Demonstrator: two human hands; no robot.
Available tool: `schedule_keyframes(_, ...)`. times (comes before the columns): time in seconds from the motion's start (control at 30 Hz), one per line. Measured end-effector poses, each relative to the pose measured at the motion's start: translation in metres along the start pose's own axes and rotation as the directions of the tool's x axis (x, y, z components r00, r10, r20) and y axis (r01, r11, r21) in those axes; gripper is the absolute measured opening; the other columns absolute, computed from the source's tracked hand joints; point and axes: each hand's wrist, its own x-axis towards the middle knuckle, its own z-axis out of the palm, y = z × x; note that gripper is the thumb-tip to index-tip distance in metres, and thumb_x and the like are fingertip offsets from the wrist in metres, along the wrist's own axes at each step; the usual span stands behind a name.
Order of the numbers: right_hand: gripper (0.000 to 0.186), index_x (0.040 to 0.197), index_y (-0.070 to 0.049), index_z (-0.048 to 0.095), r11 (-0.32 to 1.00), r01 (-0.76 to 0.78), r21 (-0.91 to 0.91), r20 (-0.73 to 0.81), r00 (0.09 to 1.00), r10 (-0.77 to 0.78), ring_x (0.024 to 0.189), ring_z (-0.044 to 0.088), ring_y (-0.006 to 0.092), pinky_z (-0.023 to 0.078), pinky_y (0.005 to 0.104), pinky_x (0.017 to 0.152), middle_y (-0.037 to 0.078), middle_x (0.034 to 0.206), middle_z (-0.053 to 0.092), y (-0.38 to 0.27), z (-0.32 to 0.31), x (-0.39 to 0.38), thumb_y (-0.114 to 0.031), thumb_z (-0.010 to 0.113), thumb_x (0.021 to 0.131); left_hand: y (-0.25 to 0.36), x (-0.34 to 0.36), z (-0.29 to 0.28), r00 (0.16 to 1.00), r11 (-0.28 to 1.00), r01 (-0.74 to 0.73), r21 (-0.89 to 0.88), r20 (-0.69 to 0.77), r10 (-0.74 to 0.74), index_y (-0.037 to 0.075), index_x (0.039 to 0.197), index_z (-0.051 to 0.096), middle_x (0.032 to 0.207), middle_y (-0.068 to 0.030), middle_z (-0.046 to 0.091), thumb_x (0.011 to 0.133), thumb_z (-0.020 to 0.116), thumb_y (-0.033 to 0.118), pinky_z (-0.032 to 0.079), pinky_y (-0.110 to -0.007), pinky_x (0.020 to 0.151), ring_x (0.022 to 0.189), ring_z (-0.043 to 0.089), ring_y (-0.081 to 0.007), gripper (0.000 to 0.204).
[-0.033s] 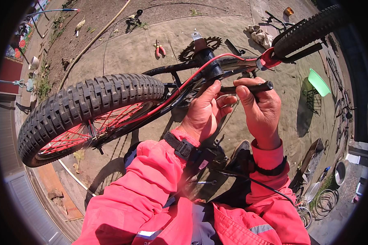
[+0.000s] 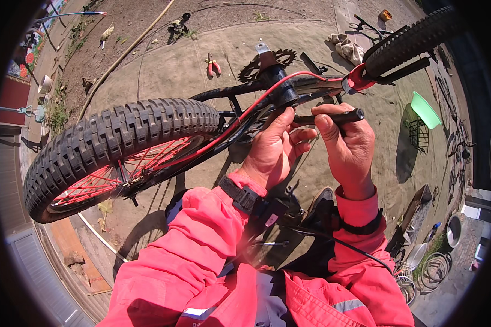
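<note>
A bicycle with a black frame [image 2: 254,106], red cable and chainring [image 2: 248,68] lies across my view, its knobby rear tire [image 2: 109,131] and red spokes on the left. My left hand [image 2: 273,144] is at the lower end of the black bottom-bracket shell [image 2: 281,90], thumb against it and fingers curled; what they hold is hidden. My right hand [image 2: 348,147] grips a black bar [image 2: 353,115] that runs toward my left fingertips, just below the frame. The front tire [image 2: 403,41] and red fork crown [image 2: 355,79] are at upper right.
Red-handled pliers [image 2: 213,68] lie on the tan ground sheet [image 2: 163,65]. A green plastic basin [image 2: 425,109] and wire basket [image 2: 418,136] are at right. A wrench [image 2: 270,243] lies by my shoe [image 2: 319,210]. A hose [image 2: 117,62], loose parts and cloth [image 2: 348,49] lie around the bicycle.
</note>
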Motion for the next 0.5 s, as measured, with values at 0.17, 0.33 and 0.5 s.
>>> schedule_keyframes(0.17,0.02,0.108,0.003,0.073,0.997,0.062,-0.043,-0.01,0.998,-0.062,0.083,0.066,0.0133,0.052,0.0272,0.075,0.006,0.094,0.069,0.0029,-0.0002,0.0025,-0.016,0.074,0.101,-0.0006,-0.0011,-0.0009,0.999,0.996,0.011,-0.084,0.047,-0.007,0.011,0.129,0.059,0.118,-0.0068,0.071,0.11,0.049,0.04,0.055,-0.034,0.078,0.097,0.072,-0.0194,0.036)
schedule_keyframes(0.33,0.02,0.107,0.002,0.074,0.997,0.071,-0.032,-0.028,0.997,-0.072,0.081,0.069,0.0138,0.054,0.0276,0.071,0.007,0.093,0.071,0.0026,0.0022,0.0029,-0.016,0.075,0.101,0.0017,-0.0001,-0.0039,0.994,0.985,0.043,-0.166,0.109,-0.025,0.009,0.13,0.058,0.12,-0.0111,0.071,0.11,0.042,0.038,0.057,-0.037,0.079,0.099,0.073,-0.0244,0.039)
schedule_keyframes(0.5,0.018,0.106,0.003,0.073,0.995,-0.022,0.092,-0.023,0.999,0.025,0.083,0.071,0.0141,0.055,0.0276,0.07,0.007,0.095,0.072,0.0,0.0024,0.0005,-0.014,0.075,0.101,0.0015,-0.0018,-0.0021,0.995,0.986,0.03,-0.164,0.104,-0.013,0.009,0.13,0.059,0.119,-0.011,0.071,0.111,0.043,0.038,0.057,-0.036,0.079,0.097,0.073,-0.0246,0.038)
